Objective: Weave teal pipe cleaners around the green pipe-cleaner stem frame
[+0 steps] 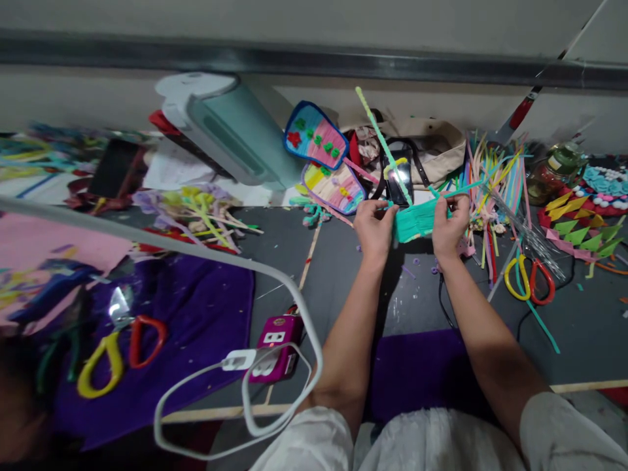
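Between my two hands is a teal panel of pipe cleaners [415,221] laid side by side. My left hand [375,230] pinches its left edge. At the right edge, my right hand [450,226] has thumb and fingers closed on it, near a loose teal stem end reaching right. A yellow-green pipe cleaner [380,136] rises from behind the panel's top edge; where it is fixed is hidden. Beyond my hands lie two finished-looking pipe-cleaner pieces, one blue and pink with flowers [318,136], one striped [333,186]. A phone [400,180] leans behind the panel.
To the right are a pipe-cleaner bundle [493,183], scissors [530,280] and a glass jar [559,167]. A white cable [275,271] arcs over the left side to a magenta power strip [279,347]. More scissors [121,340] and pliers [73,340] lie on purple cloth [206,307].
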A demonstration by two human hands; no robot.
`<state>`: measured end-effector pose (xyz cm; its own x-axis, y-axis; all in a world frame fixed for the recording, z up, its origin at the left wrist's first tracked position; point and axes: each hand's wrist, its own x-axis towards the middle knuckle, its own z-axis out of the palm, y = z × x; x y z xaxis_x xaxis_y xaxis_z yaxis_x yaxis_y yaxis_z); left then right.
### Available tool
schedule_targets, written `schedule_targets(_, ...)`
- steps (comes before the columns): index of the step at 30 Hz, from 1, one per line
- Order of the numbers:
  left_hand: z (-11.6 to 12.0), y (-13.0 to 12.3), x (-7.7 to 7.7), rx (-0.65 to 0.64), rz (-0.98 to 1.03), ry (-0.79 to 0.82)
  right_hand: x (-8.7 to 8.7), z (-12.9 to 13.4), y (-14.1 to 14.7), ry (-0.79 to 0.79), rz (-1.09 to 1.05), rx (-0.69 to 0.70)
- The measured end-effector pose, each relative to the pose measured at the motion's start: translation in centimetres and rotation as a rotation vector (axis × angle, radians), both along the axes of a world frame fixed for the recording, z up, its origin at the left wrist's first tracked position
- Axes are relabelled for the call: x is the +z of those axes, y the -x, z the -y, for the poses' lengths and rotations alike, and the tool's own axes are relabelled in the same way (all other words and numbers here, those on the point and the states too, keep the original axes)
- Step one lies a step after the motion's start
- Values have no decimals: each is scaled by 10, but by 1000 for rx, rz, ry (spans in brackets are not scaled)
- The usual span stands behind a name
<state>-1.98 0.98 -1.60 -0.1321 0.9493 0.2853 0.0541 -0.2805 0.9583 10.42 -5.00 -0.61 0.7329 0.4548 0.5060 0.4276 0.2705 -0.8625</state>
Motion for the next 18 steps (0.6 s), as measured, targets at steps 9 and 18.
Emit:
schedule_targets(9,-1,3,0,-77,-128,55,1,1,3,35,2,17)
schedule_targets(18,-9,8,1,-371,238,443,-1,-2,-7,-6,-22,-31)
